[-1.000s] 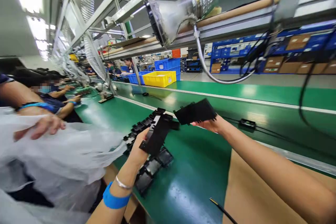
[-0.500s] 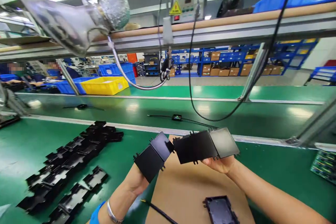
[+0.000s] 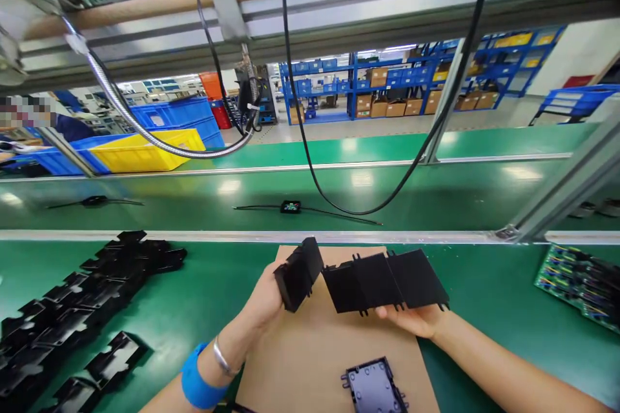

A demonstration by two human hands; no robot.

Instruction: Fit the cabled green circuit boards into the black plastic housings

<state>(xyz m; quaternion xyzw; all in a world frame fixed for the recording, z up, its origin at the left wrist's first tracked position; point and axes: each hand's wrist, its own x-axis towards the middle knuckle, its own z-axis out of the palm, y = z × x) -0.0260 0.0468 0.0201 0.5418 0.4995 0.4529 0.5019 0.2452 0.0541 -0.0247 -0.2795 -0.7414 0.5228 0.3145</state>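
Note:
My left hand [image 3: 267, 295], with a silver bracelet and a blue wristband behind it, is closed around black plastic housings [image 3: 299, 274] turned nearly edge-on. My right hand [image 3: 417, 320] supports a row of flat black plastic covers [image 3: 382, 281] from below, thumb at the lower edge. Small tabs stick out along that row. The two held groups almost meet at their facing corners; whether they touch I cannot tell. Below them, a single black plastic tray-like housing [image 3: 375, 387] lies open side up on a brown cardboard sheet [image 3: 310, 348].
Rows of black housings [image 3: 72, 316] cover the left of the green bench. Green circuit boards [image 3: 576, 287] lie at the right. Beyond the metal rail [image 3: 339, 237] rests a cable with a small black box [image 3: 290, 207]. A black cable [image 3: 310, 168] hangs in front; a metal post [image 3: 566, 174] slants at right.
The view has tilted down and turned right. The housings in my left hand have rotated from flat face toward me to nearly edge-on. My right hand still holds its row.

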